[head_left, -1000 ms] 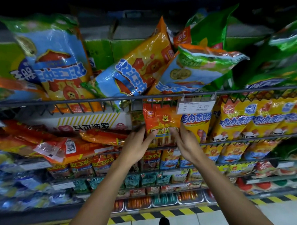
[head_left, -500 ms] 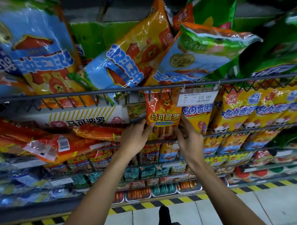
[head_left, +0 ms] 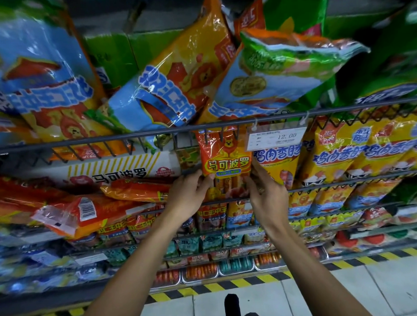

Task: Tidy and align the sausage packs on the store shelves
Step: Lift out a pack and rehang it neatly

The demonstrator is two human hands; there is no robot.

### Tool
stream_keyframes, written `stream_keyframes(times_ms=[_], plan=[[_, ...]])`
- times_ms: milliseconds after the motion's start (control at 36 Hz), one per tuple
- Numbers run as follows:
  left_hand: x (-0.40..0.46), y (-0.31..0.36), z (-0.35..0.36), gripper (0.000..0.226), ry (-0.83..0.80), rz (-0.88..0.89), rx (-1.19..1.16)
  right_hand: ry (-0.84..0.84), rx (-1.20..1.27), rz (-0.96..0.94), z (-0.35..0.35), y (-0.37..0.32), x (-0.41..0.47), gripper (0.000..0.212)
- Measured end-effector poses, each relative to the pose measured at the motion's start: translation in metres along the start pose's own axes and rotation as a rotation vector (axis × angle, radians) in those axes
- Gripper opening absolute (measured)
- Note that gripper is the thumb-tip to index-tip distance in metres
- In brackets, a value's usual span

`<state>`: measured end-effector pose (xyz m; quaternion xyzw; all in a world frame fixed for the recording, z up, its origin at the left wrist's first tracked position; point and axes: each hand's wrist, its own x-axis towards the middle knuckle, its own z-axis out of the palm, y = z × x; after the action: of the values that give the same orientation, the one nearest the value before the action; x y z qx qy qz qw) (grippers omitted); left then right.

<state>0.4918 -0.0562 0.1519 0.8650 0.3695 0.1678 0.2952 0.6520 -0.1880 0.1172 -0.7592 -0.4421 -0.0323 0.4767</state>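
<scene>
An orange sausage pack (head_left: 225, 160) with a lion face and yellow lettering stands upright on the second wire shelf, its top behind the wire rail (head_left: 154, 134). My left hand (head_left: 188, 194) grips its lower left edge and my right hand (head_left: 267, 193) grips its lower right edge. To its right stands a row of yellow chicken sausage packs (head_left: 331, 157). To its left, orange-red packs (head_left: 137, 190) lie flat and askew.
Big blue and orange bags (head_left: 173, 85) lean crookedly on the top shelf. A price tag (head_left: 277, 138) reading 12.00 hangs from the rail. A white carton (head_left: 122, 172) sits behind the loose packs. Lower shelves hold smaller packs; hazard tape (head_left: 232, 284) edges the floor.
Both hands have lifted the orange pack upward, so its top is now behind the upper rail. The view has moved closer to the shelf.
</scene>
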Motion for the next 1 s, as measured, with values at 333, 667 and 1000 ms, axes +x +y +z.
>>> stream_keyframes(times_ms=[333,667,1000], plan=[[-0.005,0.005,0.002,0.044,-0.006,-0.015,0.310,-0.024,0.026,-0.020,-0.006,0.007,-0.011,0.058],[-0.037,0.008,0.028,0.079,0.214,0.364,0.402,-0.175,-0.152,-0.352,-0.001,0.000,-0.009,0.068],[-0.054,-0.003,0.003,0.061,0.238,0.304,0.211,-0.114,0.000,-0.380,-0.007,-0.013,-0.008,0.051]])
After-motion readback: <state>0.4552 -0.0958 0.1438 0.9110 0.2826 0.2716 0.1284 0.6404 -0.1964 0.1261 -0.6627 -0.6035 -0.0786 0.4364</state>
